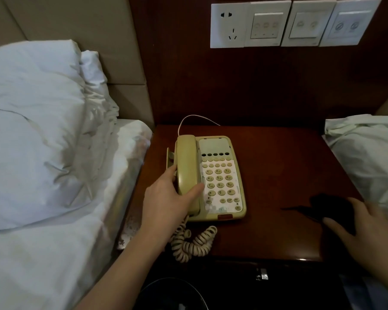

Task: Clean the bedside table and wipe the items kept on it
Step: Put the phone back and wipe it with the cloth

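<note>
Gleaming as polished dark-red wood: worktop (pixel 278 166). Showing smooth, yellowed plastic at its middle: telephone (pixel 220 175), with ribbed coiled cord (pixel 195 242) in front. Lying as crumpled white cloth to its left: pillow (pixel 31 130). Shining as glossy white plastic above: wall plates (pixel 278 25).

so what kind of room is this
Most likely a hotel guest room: a corded telephone on a wooden bedside table between two beds with white bedding, and a row of wall switch panels above it.
</note>
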`<state>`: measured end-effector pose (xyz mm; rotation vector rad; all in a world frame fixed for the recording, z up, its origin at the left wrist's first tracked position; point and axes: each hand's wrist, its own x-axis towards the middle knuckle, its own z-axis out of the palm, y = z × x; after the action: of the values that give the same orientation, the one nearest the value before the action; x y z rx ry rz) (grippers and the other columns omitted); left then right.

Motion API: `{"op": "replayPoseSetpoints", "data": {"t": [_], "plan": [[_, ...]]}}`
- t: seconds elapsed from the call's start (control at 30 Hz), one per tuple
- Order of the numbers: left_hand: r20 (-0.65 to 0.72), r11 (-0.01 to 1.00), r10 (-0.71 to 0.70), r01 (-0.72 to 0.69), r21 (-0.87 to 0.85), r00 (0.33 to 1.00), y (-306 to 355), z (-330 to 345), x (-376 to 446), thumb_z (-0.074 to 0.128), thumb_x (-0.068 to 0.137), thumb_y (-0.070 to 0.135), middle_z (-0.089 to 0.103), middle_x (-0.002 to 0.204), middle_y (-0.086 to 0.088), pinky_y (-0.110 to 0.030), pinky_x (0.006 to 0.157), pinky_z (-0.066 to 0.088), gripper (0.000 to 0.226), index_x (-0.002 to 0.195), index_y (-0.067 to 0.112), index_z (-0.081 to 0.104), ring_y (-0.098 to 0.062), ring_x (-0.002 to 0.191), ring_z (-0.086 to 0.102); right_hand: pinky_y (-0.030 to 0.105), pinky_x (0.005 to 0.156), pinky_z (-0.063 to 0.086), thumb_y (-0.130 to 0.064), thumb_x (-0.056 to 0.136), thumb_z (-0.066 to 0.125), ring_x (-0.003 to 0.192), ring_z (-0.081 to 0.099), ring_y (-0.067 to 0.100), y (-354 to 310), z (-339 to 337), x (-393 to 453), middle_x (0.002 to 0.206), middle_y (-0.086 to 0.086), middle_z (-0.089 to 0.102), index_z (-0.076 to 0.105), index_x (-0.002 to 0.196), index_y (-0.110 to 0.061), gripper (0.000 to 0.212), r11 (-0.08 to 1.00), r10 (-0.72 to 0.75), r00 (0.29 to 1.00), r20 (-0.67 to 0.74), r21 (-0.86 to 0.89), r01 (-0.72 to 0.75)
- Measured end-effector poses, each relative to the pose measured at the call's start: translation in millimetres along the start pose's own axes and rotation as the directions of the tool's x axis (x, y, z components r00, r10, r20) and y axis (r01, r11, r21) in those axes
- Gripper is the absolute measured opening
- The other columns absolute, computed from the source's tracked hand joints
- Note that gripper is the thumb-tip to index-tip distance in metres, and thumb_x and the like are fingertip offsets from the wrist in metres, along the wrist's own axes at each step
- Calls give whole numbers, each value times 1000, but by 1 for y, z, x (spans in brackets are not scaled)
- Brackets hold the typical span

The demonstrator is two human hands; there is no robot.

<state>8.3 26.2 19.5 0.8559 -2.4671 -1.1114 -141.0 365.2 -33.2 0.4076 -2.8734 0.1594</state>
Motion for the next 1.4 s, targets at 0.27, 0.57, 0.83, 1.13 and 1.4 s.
{"op": "replayPoseSetpoints", "data": {"t": [0.27, 0.57, 0.83, 1.13, 1.4], "plan": [[4, 999, -49, 49, -21, 999, 12, -3, 5, 81, 81, 45, 66, 131, 2, -48, 99, 55, 89, 154, 23, 36, -20, 117, 65, 45, 61, 50, -23, 80, 77, 80, 61, 45, -12, -5, 0, 93, 23, 61, 62, 115, 0, 45, 992, -117, 993, -31, 33, 118], [191, 893, -159, 224, -391, 969, 24, -16, 13, 83, 82, 13, 72, 109, 5, -33, 78, 62, 61, 135, 25, 55, -13, 87, 74, 36, 56, 41, -24, 88, 66, 77, 58, 41, -16, -8, 1, 87, 22, 59, 64, 115, -1, 36, 994, -108, 992, -66, 23, 110], [239, 617, -12, 195, -762, 971, 21, -17, -11, 80, 73, 11, 76, 120, -5, -48, 89, 62, 80, 144, 28, 48, -25, 107, 75, 20, 61, 47, -43, 94, 55, 73, 63, 2, -74, -61, 6, 86, -11, 67, 63, 105, -29, 19, 613, 9, 998, 61, 788, -54], [296, 679, 114, 143, -720, 948, 22, 7, -20, 82, 79, 3, 74, 123, -8, -41, 91, 58, 85, 149, 31, 44, -26, 112, 72, 10, 52, 46, -31, 98, 52, 67, 67, -1, -166, -80, 2, 75, -16, 70, 69, 104, -25, 18, 61, -104, 984, 147, 988, -141], [135, 798, 187, -70, -598, 973, 34, 8, -29, 81, 85, 6, 74, 116, 12, -26, 83, 59, 68, 138, 38, 52, -9, 106, 72, 19, 64, 54, -37, 90, 61, 85, 71, 6, -193, -87, 0, 94, -10, 75, 71, 109, -31, 23, 32, -104, 989, 101, 995, -98]]}}
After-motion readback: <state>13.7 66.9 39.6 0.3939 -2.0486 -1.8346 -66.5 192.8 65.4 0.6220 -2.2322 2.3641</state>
